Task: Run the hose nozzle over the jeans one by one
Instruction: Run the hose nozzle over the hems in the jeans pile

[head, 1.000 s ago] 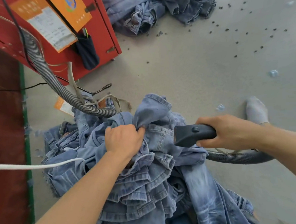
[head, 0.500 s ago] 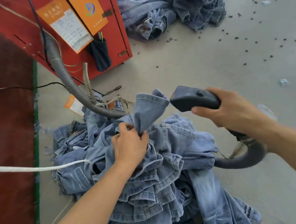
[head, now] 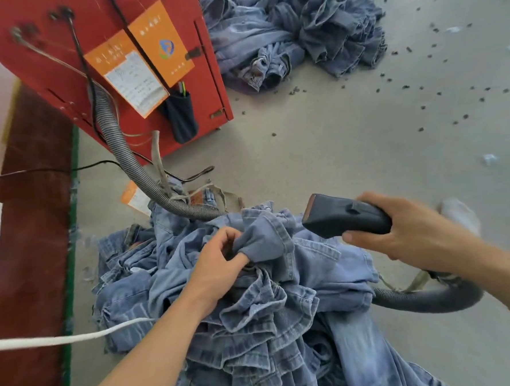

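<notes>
Left hand (head: pixel 219 265) pinches gathered leg hem (head: pixel 264 240) atop near pile of jeans (head: pixel 255 318); we see fingers curled round bunched denim. Right hand (head: pixel 411 234) grasps dark hose nozzle (head: pixel 343 217), mouth facing left, held just right of raised hem, apart from it. Grey hose (head: pixel 427 298) curves right of pile. We note second ribbed hose (head: pixel 119 147) running from red cabinet (head: pixel 60 55), far left. Another heap of jeans (head: pixel 291 32) lies far centre on grey floor (head: pixel 349 145).
</notes>
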`<action>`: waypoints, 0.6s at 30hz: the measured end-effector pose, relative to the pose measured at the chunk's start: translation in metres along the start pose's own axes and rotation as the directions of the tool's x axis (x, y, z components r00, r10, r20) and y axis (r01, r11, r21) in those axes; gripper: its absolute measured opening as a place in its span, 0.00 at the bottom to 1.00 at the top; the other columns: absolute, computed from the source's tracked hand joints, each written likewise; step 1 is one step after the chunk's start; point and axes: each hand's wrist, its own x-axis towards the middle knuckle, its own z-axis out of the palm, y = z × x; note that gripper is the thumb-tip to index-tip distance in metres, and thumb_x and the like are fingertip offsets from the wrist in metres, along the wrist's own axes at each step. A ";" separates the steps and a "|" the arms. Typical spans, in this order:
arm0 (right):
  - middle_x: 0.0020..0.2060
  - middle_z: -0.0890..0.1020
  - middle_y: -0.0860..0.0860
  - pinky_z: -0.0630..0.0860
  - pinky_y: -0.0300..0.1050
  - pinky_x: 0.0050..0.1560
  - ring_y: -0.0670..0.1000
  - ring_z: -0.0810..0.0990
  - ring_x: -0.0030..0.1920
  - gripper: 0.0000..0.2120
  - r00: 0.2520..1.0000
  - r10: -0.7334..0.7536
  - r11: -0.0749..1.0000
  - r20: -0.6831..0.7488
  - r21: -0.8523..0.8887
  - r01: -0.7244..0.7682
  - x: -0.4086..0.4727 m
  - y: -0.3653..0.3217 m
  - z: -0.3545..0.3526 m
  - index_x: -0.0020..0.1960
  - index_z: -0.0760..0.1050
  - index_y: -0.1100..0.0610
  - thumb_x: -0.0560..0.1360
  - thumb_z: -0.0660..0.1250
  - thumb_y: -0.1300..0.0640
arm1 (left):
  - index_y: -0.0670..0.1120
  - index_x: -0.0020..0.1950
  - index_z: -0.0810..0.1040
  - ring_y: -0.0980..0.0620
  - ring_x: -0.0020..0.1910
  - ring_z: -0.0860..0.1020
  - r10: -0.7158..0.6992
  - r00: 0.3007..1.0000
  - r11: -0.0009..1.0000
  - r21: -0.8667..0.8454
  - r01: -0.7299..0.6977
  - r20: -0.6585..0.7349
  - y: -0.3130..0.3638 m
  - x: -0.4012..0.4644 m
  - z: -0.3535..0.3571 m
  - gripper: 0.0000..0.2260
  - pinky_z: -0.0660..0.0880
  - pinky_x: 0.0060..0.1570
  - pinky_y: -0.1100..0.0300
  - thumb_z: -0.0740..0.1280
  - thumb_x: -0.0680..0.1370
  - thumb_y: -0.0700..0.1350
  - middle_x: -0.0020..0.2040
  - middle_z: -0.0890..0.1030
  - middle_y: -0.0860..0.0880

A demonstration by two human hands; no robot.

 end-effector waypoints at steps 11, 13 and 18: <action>0.35 0.81 0.40 0.73 0.33 0.34 0.42 0.78 0.32 0.11 0.986 -0.013 0.998 0.163 -0.056 0.022 0.006 -0.002 0.001 0.53 0.75 0.38 0.73 0.74 0.40 | 0.46 0.41 0.72 0.63 0.65 0.77 0.301 0.954 0.905 0.312 -0.288 0.006 -0.006 -0.021 -0.003 0.15 0.78 0.57 0.54 0.75 0.71 0.32 0.67 0.76 0.57; 0.37 0.82 0.40 0.73 0.33 0.37 0.42 0.79 0.36 0.14 0.971 -0.036 0.992 0.236 -0.107 0.063 0.012 -0.010 0.011 0.53 0.76 0.41 0.71 0.73 0.38 | 0.45 0.41 0.70 0.61 0.59 0.78 0.330 0.943 0.892 0.313 -0.325 0.036 -0.006 -0.024 0.003 0.16 0.77 0.52 0.57 0.74 0.69 0.29 0.61 0.79 0.54; 0.37 0.82 0.44 0.74 0.39 0.35 0.43 0.80 0.35 0.10 0.999 0.026 0.995 0.037 -0.096 -0.022 0.045 -0.021 0.044 0.53 0.76 0.42 0.76 0.73 0.43 | 0.49 0.37 0.63 0.55 0.39 0.68 0.418 0.903 0.832 0.356 -0.426 0.103 -0.011 -0.034 0.012 0.20 0.62 0.38 0.64 0.69 0.64 0.29 0.38 0.70 0.58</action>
